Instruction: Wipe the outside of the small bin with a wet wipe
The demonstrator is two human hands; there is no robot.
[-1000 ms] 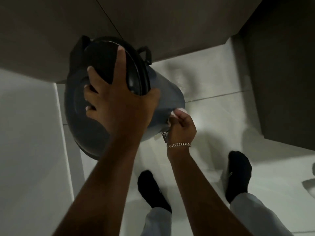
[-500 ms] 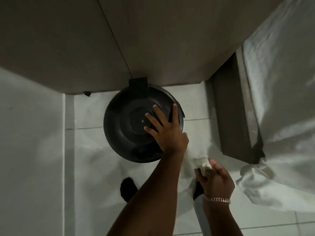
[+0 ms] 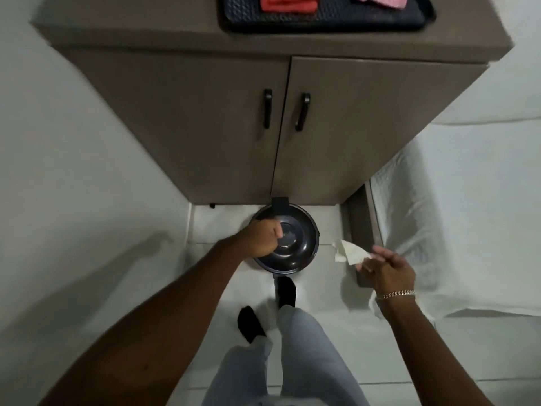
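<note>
The small dark bin point(image 3: 295, 244) stands upright on the tiled floor against the cabinet, seen from above with its round black lid closed. My left hand point(image 3: 262, 238) hovers over the lid's left side with fingers curled; I cannot tell whether it touches the lid. My right hand point(image 3: 386, 271) is off to the right of the bin, apart from it, pinching a crumpled white wet wipe point(image 3: 349, 252) between its fingertips. A bracelet sits on that wrist.
A brown two-door cabinet point(image 3: 278, 127) with black handles rises behind the bin; a dark tray point(image 3: 322, 13) with red and pink items lies on top. A bed with a white sheet point(image 3: 456, 215) fills the right. My feet in black socks point(image 3: 285, 291) stand just before the bin.
The bin went from tilted and held up to standing on the floor. The view rose well above it. My right hand drew away to the right with the wipe, and my left hand's fingers curled in.
</note>
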